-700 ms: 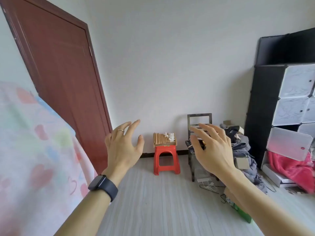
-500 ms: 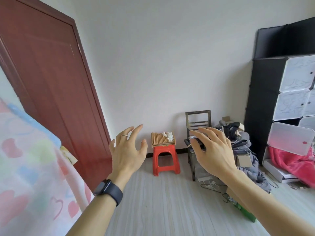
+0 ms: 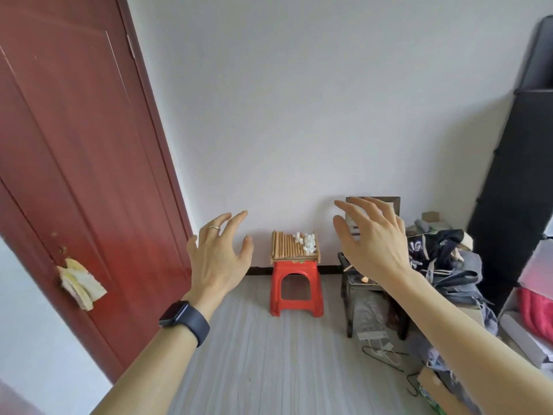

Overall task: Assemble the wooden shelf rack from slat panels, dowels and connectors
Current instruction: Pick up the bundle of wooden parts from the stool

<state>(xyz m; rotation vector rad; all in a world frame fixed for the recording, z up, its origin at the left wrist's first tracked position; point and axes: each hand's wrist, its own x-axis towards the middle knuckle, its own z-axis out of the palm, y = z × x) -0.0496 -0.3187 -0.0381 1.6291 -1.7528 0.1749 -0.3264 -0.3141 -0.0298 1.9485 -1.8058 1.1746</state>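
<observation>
Left hand (image 3: 220, 259): raised in mid-air, back to the camera, fingers spread and slightly bent, holding nothing.
Ring (image 3: 214, 227): on one left finger.
Watch (image 3: 184, 320): dark, on the left wrist.
Right hand (image 3: 374, 244): raised level with the left, fingers spread and lightly curved, empty.
Dowels (image 3: 285, 245): laid side by side on the stool top, left part.
Connectors (image 3: 308, 244): small white heap just right of the dowels, same top.
Panels (image 3: 294, 259): thin wooden edges under the dowels; number cannot be told.
Stool (image 3: 296, 290): red plastic, on the floor (image 3: 269, 354) against the wall, seen between the two hands and well beyond them.
Door (image 3: 74, 145): red-brown, at left; pale cloth (image 3: 79, 283) hangs at handle height.
Chair (image 3: 374, 307): dark, just right of the stool, partly hidden by the right hand.
Clothes (image 3: 443, 259): heaped right of the chair.
Cabinet (image 3: 514, 205): black, far right.
</observation>
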